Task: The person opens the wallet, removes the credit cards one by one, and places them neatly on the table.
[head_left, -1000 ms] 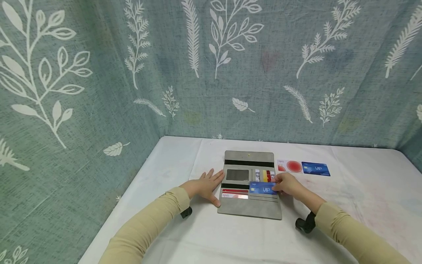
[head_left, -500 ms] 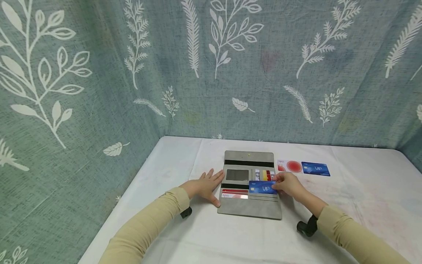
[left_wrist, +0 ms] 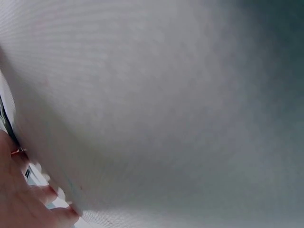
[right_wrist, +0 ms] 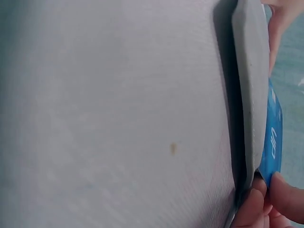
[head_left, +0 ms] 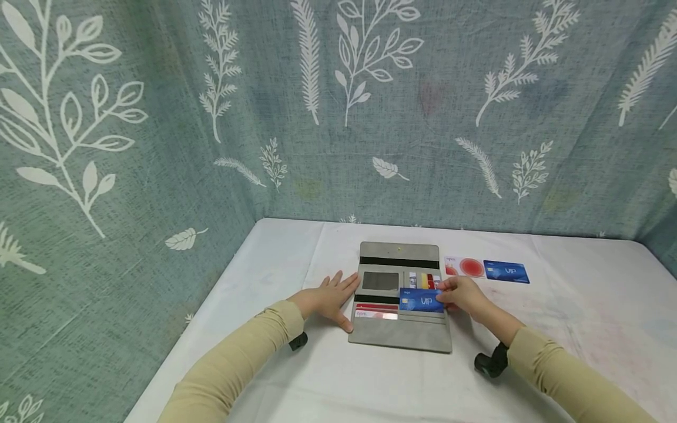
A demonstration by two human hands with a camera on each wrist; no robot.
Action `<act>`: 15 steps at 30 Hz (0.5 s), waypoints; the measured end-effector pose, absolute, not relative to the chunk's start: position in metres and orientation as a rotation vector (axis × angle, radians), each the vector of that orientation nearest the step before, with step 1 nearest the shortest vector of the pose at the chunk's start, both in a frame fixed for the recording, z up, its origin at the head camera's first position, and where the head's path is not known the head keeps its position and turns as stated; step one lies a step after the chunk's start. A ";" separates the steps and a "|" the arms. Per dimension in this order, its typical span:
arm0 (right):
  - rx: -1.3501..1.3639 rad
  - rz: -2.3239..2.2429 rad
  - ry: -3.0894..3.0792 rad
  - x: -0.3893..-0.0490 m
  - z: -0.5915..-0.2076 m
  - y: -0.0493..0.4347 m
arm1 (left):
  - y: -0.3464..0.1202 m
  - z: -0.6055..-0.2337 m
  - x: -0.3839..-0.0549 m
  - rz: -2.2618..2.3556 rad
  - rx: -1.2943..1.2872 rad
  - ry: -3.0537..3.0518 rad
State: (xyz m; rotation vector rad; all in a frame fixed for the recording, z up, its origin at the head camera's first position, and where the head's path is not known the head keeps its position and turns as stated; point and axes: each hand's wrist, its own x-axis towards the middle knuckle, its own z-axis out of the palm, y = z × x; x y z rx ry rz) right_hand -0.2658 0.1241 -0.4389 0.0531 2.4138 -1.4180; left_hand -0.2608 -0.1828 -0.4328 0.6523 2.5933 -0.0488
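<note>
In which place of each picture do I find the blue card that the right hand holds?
Head: the blue card is right of centre, in the lower half.
Left wrist: not visible.
Right wrist: the card is near the right edge, around and below mid-height.
Shared landmark: the left hand: below centre, lower left, top right, respectively.
</note>
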 end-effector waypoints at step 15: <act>0.045 -1.389 2.423 -0.258 -0.437 0.124 | -0.183 -0.431 -0.260 -0.025 0.641 2.596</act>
